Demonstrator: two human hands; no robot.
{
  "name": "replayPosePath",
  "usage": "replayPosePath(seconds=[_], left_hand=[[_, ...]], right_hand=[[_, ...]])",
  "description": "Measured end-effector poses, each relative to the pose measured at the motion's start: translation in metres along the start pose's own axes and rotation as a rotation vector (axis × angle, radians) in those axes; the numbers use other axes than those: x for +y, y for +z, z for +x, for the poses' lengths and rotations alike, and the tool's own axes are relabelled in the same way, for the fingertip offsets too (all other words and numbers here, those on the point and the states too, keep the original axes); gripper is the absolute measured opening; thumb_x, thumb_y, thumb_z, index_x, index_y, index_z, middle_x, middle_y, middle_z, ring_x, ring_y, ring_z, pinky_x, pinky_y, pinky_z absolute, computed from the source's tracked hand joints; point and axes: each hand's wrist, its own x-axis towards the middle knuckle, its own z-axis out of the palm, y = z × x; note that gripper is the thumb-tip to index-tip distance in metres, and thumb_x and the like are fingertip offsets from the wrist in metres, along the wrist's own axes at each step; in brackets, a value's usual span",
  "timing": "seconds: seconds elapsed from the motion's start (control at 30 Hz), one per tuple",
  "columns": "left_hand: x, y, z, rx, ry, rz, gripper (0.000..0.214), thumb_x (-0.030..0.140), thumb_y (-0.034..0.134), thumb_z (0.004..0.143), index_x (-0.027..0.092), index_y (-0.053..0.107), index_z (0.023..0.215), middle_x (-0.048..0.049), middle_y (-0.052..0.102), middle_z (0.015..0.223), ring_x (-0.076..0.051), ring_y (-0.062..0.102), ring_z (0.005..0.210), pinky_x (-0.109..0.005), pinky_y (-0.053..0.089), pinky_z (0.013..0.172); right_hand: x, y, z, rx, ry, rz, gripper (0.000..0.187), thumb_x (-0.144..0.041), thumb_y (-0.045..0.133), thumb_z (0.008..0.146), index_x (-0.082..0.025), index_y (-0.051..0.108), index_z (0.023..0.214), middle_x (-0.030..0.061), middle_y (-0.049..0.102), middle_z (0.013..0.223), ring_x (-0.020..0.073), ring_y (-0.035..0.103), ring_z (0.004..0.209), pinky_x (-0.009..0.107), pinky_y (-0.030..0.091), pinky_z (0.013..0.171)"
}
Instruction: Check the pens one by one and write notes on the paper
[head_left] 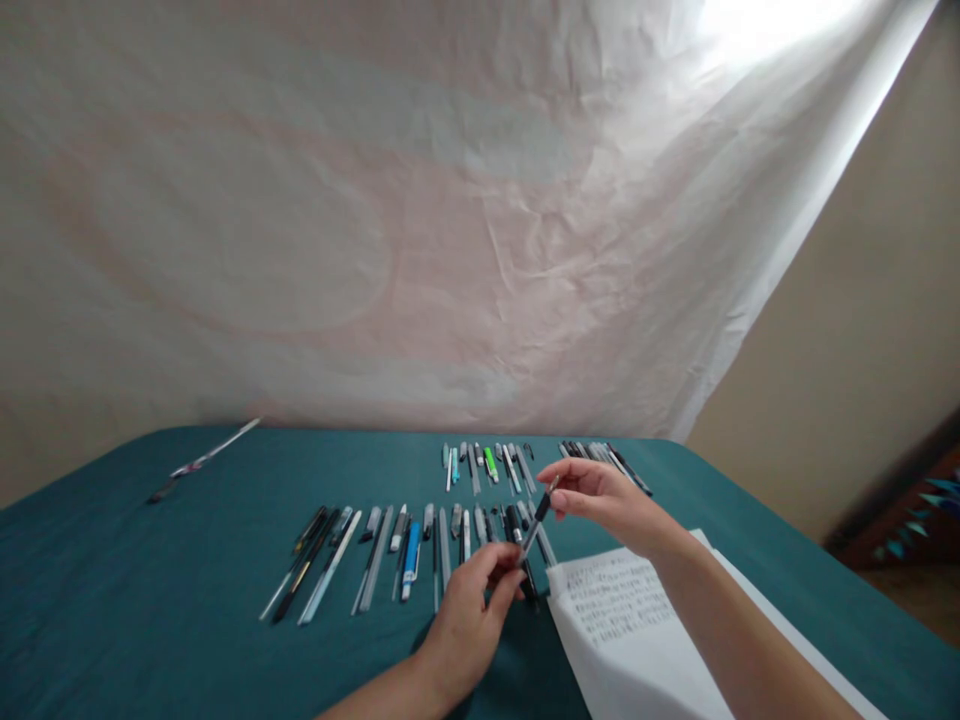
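Above the front row of pen parts, a pen (535, 526) with a clear barrel and a black grip slants between my two hands. My left hand (474, 610) is closed on its lower end with thumb and fingers. At the upper end, the thumb and index finger of my right hand (592, 498) pinch the pen's tip; whether a small loose part sits there I cannot make out. Under the hands, the row holds caps, clear tubes and thin refills, with a blue pen (411, 560) among them. A black piece (529, 582) lies partly hidden beside my left fingers.
Written-on white paper sheets (600, 610) lie under my right forearm. Farther back is a second row with a green pen piece (490, 464), and a bunch of dark pens (630, 470) to its right. A long thin item (210, 457) lies far left on the green tablecloth (150, 600).
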Motion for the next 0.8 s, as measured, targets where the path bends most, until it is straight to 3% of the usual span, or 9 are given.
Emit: replayPosePath(seconds=[0.17, 0.4, 0.6, 0.67, 0.8], left_hand=[[0.003, -0.001, 0.0, -0.014, -0.002, -0.002, 0.021, 0.028, 0.043, 0.086, 0.017, 0.056, 0.097, -0.0053, 0.061, 0.088, -0.016, 0.057, 0.075, -0.027, 0.045, 0.072], [0.0, 0.001, 0.0, 0.009, -0.002, -0.01, 0.02, 0.029, 0.045, 0.085, 0.017, 0.056, 0.097, -0.0051, 0.06, 0.087, -0.016, 0.058, 0.072, -0.028, 0.046, 0.072], [-0.001, 0.0, 0.001, 0.009, -0.03, -0.016, 0.022, 0.03, 0.044, 0.085, 0.018, 0.055, 0.099, -0.0052, 0.061, 0.089, -0.016, 0.058, 0.073, -0.028, 0.045, 0.071], [0.0, 0.001, 0.001, 0.002, -0.027, -0.017, 0.021, 0.03, 0.043, 0.085, 0.018, 0.055, 0.098, -0.0049, 0.061, 0.087, -0.016, 0.058, 0.073, -0.027, 0.045, 0.071], [0.0, 0.001, 0.001, 0.003, -0.025, -0.023, 0.02, 0.029, 0.044, 0.085, 0.017, 0.056, 0.096, -0.0046, 0.061, 0.086, -0.016, 0.058, 0.072, -0.027, 0.045, 0.071]], right_hand=[[0.006, -0.004, 0.0, -0.061, 0.051, 0.089, 0.033, -0.035, 0.06, 0.077, -0.017, 0.061, 0.104, 0.0062, 0.061, 0.092, 0.0122, 0.057, 0.074, 0.027, 0.046, 0.067], [0.007, 0.005, 0.005, 0.084, -0.01, 0.017, 0.021, -0.034, 0.068, 0.068, -0.015, 0.062, 0.072, 0.001, 0.06, 0.072, 0.0084, 0.051, 0.058, 0.021, 0.045, 0.054], [0.009, 0.005, 0.003, -0.027, 0.018, 0.086, 0.037, -0.038, 0.061, 0.075, -0.02, 0.059, 0.107, 0.0071, 0.058, 0.106, 0.0137, 0.056, 0.081, 0.025, 0.048, 0.065], [0.011, 0.005, 0.004, -0.007, 0.013, 0.067, 0.035, -0.04, 0.057, 0.078, -0.018, 0.061, 0.105, 0.007, 0.061, 0.099, 0.0134, 0.056, 0.079, 0.026, 0.047, 0.066], [0.014, 0.006, 0.007, 0.109, -0.016, 0.011, 0.024, -0.038, 0.065, 0.071, -0.015, 0.066, 0.078, 0.0015, 0.061, 0.075, 0.0088, 0.052, 0.06, 0.022, 0.044, 0.058]])
